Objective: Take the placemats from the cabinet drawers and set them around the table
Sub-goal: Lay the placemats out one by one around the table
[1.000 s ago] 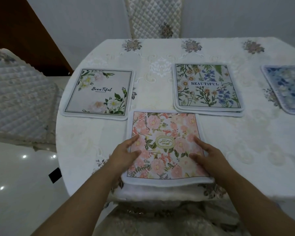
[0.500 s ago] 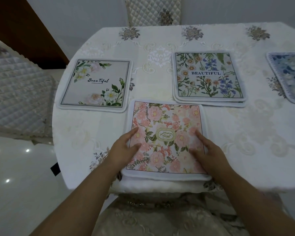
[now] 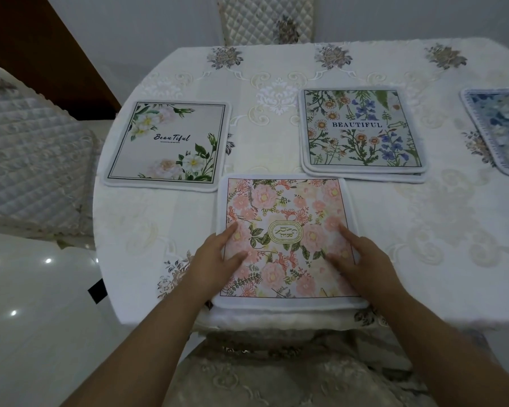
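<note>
Placemat [image 3: 501, 129], blue, cropped at right edge

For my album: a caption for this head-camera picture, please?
Left hand and right hand rest flat on the pink floral placemat at the table's near edge.

Five placemats on one table [image 3: 429, 230] — a pink floral mat [image 3: 285, 212], a white-flower mat [image 3: 165, 142], a blue mat [image 3: 500, 130] cut off by the frame edge, and a stack of two: a botanical mat [image 3: 362, 127] over a lower mat [image 3: 365, 178] showing only its rim. Three quilted chairs — far chair [image 3: 265, 19], side chair [image 3: 27, 160], near chair [image 3: 276, 377]. Two hands: left hand [image 3: 218, 259], right hand [image 3: 362, 259].
</note>
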Demonstrator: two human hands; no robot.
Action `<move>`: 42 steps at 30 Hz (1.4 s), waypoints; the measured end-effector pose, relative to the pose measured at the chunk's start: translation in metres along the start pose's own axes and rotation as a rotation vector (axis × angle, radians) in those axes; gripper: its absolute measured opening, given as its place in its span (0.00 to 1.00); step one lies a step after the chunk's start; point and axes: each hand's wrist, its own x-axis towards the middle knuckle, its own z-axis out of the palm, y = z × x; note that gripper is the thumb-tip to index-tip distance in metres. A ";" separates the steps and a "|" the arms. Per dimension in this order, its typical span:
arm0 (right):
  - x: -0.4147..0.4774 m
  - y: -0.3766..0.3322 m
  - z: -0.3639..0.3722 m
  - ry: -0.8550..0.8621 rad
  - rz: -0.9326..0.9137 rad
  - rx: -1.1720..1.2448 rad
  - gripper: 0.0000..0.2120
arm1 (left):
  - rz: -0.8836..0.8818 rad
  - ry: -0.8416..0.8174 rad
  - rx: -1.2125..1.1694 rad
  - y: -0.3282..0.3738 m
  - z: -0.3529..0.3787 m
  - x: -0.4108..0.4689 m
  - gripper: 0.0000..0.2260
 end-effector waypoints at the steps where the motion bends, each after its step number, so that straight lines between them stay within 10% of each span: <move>1: -0.001 0.000 0.001 0.009 0.009 0.005 0.36 | 0.005 0.000 0.018 0.000 0.001 -0.001 0.32; 28: -0.001 0.009 0.005 -0.006 -0.023 -0.164 0.37 | 0.125 0.181 0.587 -0.016 0.046 -0.022 0.33; 32: -0.014 0.001 0.014 0.238 -0.078 -0.499 0.32 | 0.264 0.140 0.645 0.002 0.053 -0.021 0.29; 36: -0.038 -0.004 0.059 -0.037 -0.468 -0.591 0.29 | 0.420 0.030 0.711 0.016 0.079 -0.021 0.27; 42: -0.046 0.026 0.047 -0.036 -0.325 -0.603 0.33 | 0.367 0.036 0.752 -0.003 0.061 -0.023 0.30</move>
